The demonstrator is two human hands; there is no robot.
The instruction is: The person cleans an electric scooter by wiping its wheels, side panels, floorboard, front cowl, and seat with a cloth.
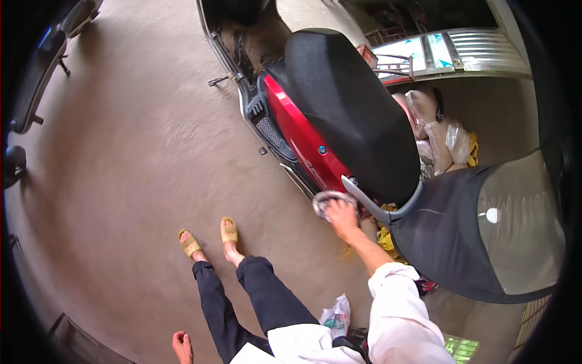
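My right hand [342,215] is closed on a crumpled greyish rag [322,205], pressed against the lower rear side of a scooter, just below its red side panel [303,139]. Motion blurs the rag a little, and its far part is hidden behind my fingers. Above the panel runs the scooter's long black seat [354,103], with a silver grab rail [367,201] curving round its back end close to my hand. Low at the bottom edge hangs my left hand [182,347], fingers curled in, with nothing visible in it.
Behind the seat spreads a dark cover with a clear window [515,224]. Plastic-wrapped bundles [433,130] lie beyond the scooter, near a metal-framed rack [424,54]. Other scooters [42,79] stand at far left. A plastic bag [337,315] is beside my legs.
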